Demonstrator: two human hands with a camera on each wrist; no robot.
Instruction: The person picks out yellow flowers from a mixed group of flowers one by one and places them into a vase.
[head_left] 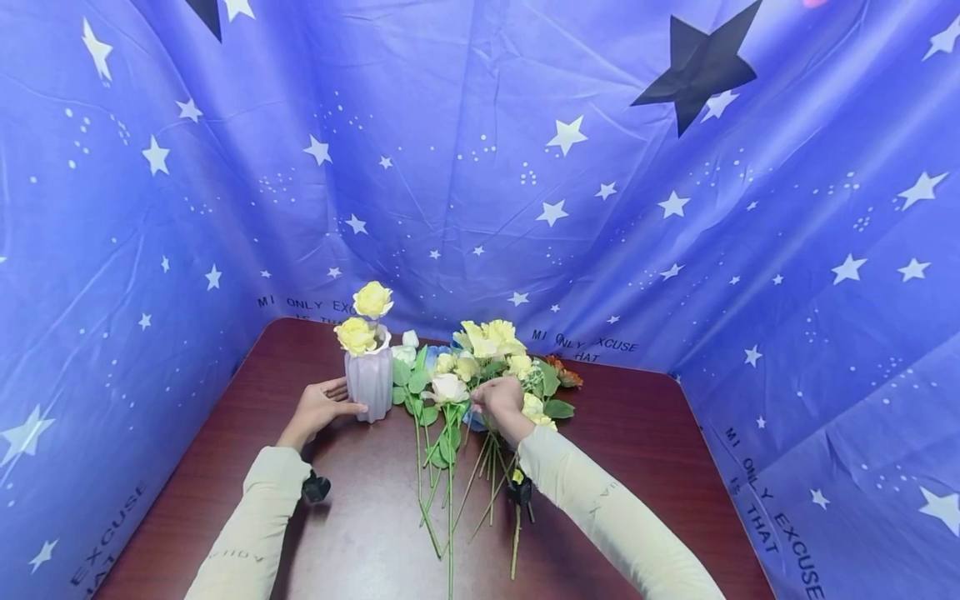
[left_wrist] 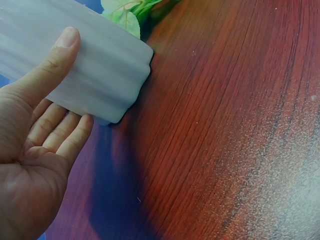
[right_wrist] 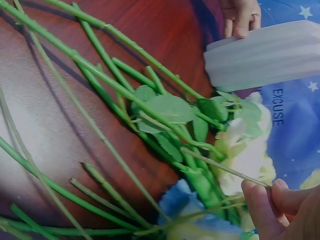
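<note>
A pale lilac, ribbed vase [head_left: 368, 383] stands on the table with two yellow flowers [head_left: 372, 300] in it. My left hand [head_left: 321, 408] holds it from the left; in the left wrist view the thumb [left_wrist: 59, 60] lies along the vase wall [left_wrist: 107, 65] and the other fingers are on the far side. Over the flower pile, my right hand [head_left: 501, 400] pinches a thin stem [right_wrist: 225, 169] between thumb and fingertips, seen in the right wrist view. A white rose [head_left: 448, 388] lies just left of that hand. Which bloom the pinched stem carries, I cannot tell.
Loose green stems [head_left: 450, 517] point toward the table's near edge. Beyond the right hand lie yellow blooms [head_left: 491, 339], an orange flower [head_left: 566, 372] and green leaves [head_left: 558, 408]. Blue star-printed cloth [head_left: 450, 167] hangs around the dark red table [head_left: 630, 467].
</note>
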